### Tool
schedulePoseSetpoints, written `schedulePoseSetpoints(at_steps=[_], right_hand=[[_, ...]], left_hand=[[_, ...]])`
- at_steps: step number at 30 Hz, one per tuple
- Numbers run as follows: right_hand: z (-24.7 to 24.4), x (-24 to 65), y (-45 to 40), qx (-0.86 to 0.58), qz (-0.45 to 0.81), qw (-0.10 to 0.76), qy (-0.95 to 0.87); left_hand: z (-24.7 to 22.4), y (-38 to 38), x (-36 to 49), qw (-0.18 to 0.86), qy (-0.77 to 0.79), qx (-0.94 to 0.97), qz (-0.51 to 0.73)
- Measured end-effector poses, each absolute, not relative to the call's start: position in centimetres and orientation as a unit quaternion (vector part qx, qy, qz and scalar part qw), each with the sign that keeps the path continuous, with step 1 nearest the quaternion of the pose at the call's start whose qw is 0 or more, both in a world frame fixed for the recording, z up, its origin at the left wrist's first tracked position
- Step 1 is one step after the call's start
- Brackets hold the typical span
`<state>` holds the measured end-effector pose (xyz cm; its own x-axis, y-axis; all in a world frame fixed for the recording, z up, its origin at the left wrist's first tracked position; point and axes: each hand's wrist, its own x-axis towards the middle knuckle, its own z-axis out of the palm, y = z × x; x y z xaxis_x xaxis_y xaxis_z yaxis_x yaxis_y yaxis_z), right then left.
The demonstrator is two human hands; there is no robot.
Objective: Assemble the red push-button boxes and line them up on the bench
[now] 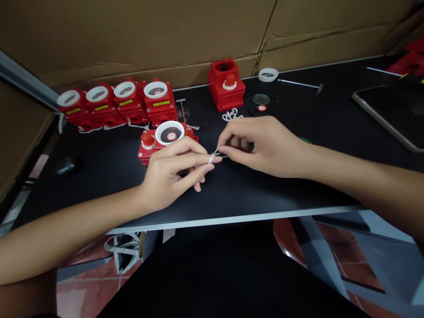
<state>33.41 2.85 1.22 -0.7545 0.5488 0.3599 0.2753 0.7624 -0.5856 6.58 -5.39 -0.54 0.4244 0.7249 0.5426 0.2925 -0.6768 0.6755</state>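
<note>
A thin white cord (212,157) is looped around the index finger of my left hand (174,172), whose thumb presses against that finger. My right hand (260,143) pinches the cord's upper end between thumb and index finger, just right of the loop. A thin light line runs from the left fingertip toward my right hand; whether it is cord or metal I cannot tell. Partly hidden behind my left hand lies a red box (144,155) with a white ring (160,128) around a dark round window and a red knob (147,140) on its left.
Several red boxes with white rings (155,106) line the back left. Farther back stand a red box without a ring (225,90), a coil of white cord (232,115), a loose white ring (268,74), a glass disc (261,99) and a T-handled tool (300,84). A phone (391,110) lies right.
</note>
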Motion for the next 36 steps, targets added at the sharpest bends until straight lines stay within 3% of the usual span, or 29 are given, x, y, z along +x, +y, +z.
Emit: schedulePoseSetpoints(at_steps=[5,10,15,21,29,36], right_hand=[[0.6,33.5,2.5,-0.138,0.193,0.279,-0.931],[0.9,33.6,1.4,-0.053,0.051,0.269,-0.96],[1.8,33.2,0.0,-0.144,0.249,0.249,-0.925],[0.7,33.2,0.8,-0.052,0.108,0.336,-0.934],[0.8,33.1,1.1,-0.07,0.271,0.319,-0.906],[0.6,33.2,1.2,-0.048,0.261,0.31,-0.913]], left_hand=[[-0.5,-5.1,6.6,0.269,0.327,0.779,0.462],[-0.2,-5.3,6.6,0.283,0.35,0.773,0.446],[0.1,-5.4,6.4,0.238,0.32,0.831,0.388],[-0.2,-5.2,6.4,0.258,0.317,0.837,0.365],[0.5,-4.8,6.6,0.365,0.328,0.796,0.354],[0.1,-4.5,6.6,0.352,0.313,0.802,0.367]])
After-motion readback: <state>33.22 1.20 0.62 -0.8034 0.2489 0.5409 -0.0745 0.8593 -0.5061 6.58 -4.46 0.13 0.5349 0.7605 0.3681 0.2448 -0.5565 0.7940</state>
